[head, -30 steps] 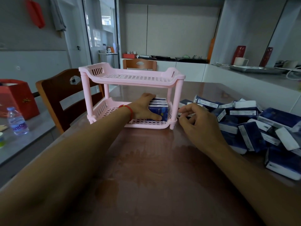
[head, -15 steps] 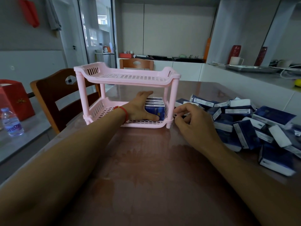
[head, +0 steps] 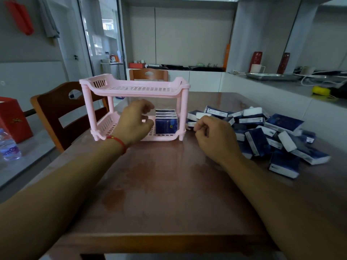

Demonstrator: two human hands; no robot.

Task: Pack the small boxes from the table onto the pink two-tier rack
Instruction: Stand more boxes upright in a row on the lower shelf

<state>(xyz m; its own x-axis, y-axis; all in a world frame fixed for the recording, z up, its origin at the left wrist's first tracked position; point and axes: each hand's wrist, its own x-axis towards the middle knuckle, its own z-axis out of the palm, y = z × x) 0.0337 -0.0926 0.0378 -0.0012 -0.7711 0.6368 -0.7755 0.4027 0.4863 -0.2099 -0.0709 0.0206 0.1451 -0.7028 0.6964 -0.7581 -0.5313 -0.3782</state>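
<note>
From the head camera, a pink two-tier rack (head: 134, 87) stands on the far left part of the brown tabletop (head: 169, 184). At the right end of its lower tier a row of small blue boxes (head: 166, 122) stands upright, close against the right posts; the upper tier holds nothing visible.

The left hand (head: 134, 122), with a red string bracelet (head: 117, 141) at the wrist, hangs in front of the lower tier just left of the stood boxes. Its fingers are loosely curled and hold nothing, apart from the boxes.

The right hand (head: 214, 134) sits on the tabletop just right of the rack's right front leg. Its fingers are curled at the near left edge of the pile of loose blue and white boxes (head: 272, 136), which spreads over the right side of the tabletop; whether they pinch a box cannot be told.

A wooden chair (head: 62, 111) stands left of the rack, and a water bottle (head: 7, 145) is at the far left edge.
</note>
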